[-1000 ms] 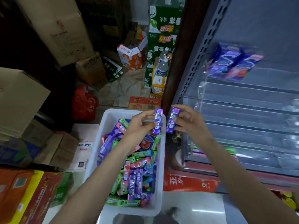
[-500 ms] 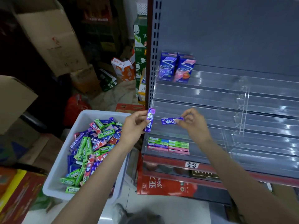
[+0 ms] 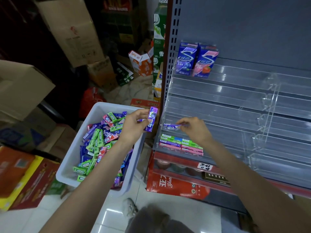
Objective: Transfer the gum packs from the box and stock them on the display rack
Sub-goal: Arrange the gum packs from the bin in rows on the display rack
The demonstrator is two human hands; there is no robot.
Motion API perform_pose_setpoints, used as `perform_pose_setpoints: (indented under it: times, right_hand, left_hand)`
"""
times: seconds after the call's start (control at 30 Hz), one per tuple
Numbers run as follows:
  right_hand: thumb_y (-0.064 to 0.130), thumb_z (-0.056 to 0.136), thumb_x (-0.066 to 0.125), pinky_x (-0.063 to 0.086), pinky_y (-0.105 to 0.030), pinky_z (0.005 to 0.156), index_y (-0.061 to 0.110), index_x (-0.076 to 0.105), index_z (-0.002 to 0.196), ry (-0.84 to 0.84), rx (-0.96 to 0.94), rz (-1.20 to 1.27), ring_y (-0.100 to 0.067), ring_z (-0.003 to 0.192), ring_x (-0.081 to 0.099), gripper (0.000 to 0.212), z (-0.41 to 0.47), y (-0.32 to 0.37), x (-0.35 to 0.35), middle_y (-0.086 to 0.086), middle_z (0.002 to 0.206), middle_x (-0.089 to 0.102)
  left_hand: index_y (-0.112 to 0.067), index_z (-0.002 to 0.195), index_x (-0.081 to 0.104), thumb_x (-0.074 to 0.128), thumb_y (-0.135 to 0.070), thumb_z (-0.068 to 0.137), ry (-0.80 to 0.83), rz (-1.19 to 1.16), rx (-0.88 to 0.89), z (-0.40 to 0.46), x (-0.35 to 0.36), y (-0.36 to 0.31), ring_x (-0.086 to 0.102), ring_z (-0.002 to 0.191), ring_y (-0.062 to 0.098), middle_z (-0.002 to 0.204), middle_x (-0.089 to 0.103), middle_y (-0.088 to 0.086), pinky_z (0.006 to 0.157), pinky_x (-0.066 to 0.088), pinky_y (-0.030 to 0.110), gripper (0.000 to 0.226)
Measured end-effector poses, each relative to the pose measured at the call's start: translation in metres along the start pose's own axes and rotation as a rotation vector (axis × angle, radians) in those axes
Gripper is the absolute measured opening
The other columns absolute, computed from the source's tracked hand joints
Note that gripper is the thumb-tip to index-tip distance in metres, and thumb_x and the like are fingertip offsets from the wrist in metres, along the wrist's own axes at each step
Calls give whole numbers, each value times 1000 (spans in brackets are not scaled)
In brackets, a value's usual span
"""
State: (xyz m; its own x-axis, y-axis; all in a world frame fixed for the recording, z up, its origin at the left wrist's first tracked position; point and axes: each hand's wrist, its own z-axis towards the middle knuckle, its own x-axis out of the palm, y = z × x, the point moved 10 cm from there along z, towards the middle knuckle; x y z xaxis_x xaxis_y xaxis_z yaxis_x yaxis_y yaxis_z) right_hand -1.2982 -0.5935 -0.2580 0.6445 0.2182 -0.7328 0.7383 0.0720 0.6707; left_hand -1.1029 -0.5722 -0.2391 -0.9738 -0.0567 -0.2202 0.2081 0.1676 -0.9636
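A white plastic box on the floor holds several green, purple and pink gum packs. My left hand is above the box's far right corner, shut on an upright purple gum pack. My right hand pinches another purple gum pack, lying flat, at the left end of a clear tier of the display rack. Green and pink packs lie in rows on the tier just below it.
Two tall gum boxes stand on the rack's top tier. Cardboard cartons crowd the back left. Red and yellow boxes lie at the left, a red carton under the rack.
My right hand has lowered its purple pack sideways onto the rack tier's left end. My left hand has stayed near the box's far corner with its pack. The view has swung toward the rack.
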Motion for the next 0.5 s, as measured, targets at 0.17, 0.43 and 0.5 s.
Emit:
perform_pose_setpoints:
  times: [0.17, 0.43, 0.5]
  right_hand:
    - [11, 90, 60, 34, 3, 69, 6, 69, 107, 67, -53, -30, -8, 88, 54, 19, -2, 2, 9, -6, 107, 68]
    - [18, 89, 62, 43, -22, 86, 17, 64, 114, 102, -6, 32, -11, 96, 59, 25, -1, -5, 14, -2, 110, 67]
    - [16, 87, 64, 49, -31, 88, 28, 58, 114, 112, 36, 239, -13, 95, 63, 30, -4, -5, 10, 0, 103, 68]
  left_hand:
    - [-20, 110, 63, 58, -4, 91, 12, 24, 7, 1, 1, 0, 61, 70, -6, 89, 61, -14, 59, 52, 12, 25]
    - [-17, 113, 64, 61, -7, 89, 222, 306, 175, 3, 42, -16, 58, 87, -5, 95, 64, -13, 78, 47, 10, 26]
    - [-17, 115, 64, 60, -8, 90, 275, 372, 195, 4, 54, -16, 60, 98, 3, 101, 66, -9, 83, 48, 16, 27]
